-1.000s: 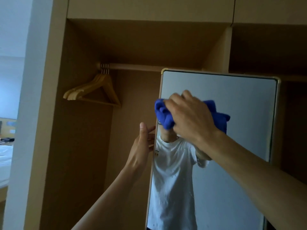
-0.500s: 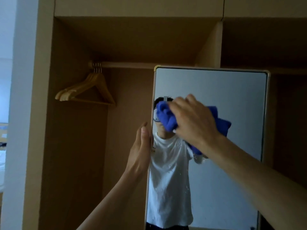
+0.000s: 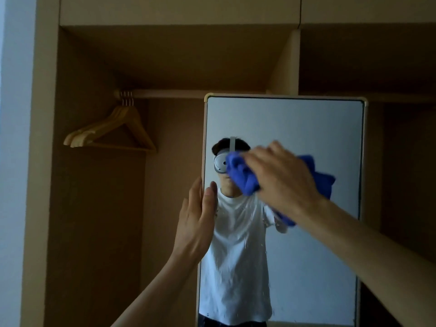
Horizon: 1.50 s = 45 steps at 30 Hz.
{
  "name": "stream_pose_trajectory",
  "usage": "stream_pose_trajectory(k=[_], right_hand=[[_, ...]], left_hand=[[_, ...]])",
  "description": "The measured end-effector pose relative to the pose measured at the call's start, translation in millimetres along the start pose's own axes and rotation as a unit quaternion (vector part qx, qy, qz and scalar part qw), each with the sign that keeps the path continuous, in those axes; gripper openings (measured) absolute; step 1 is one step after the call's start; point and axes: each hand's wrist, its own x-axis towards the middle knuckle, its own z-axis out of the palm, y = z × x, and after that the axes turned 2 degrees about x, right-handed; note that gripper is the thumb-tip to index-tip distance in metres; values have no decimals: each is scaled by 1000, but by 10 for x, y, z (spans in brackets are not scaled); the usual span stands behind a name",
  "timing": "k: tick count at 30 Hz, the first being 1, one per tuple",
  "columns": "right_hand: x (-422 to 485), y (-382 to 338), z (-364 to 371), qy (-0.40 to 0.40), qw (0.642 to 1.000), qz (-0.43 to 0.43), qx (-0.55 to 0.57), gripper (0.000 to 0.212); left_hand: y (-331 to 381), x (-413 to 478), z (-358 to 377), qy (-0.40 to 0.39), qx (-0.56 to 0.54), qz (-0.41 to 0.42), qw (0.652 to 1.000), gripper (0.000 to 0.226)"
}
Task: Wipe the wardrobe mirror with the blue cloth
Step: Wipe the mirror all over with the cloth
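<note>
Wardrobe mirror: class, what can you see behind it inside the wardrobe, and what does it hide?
Behind the wardrobe mirror runs the clothes rail, visible left of it, carrying wooden hangers. A vertical divider panel rises above its top edge. Everything behind the glass is covered.

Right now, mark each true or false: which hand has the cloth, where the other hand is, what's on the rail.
1. The right hand presses the blue cloth against the mirror. True.
2. The left hand lies flat in the middle of the glass. False: it holds the mirror's left edge, with the thumb in front.
3. Wooden hangers hang on the rail to the left of the mirror. True.
4. The hangers carry shirts. False: they are bare.
</note>
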Motion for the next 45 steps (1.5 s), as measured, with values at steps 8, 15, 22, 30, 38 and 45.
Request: stream_pose_trajectory(k=[8,15,22,30,38,45], right_hand=[[-307,-24,180,-8,999,-52,-5,27],[-185,108,28,-26,999,-20,-11,21],[-154,172,96,-7,999,-25,-44,23],[-351,204,37,-11,999,-25,23,36],[-31,785,-315,53,980,184,50,39],[95,736,-259,26,986,153,56,20]], left_hand=[[-39,-15,122,27,7,19,999,65],[80,-17,72,22,30,22,999,67],[124,29,93,25,53,16,998,77],[251,104,165,44,44,-10,998,57],[285,299,151,40,24,10,999,60],[193,287,200,45,12,11,999,82]])
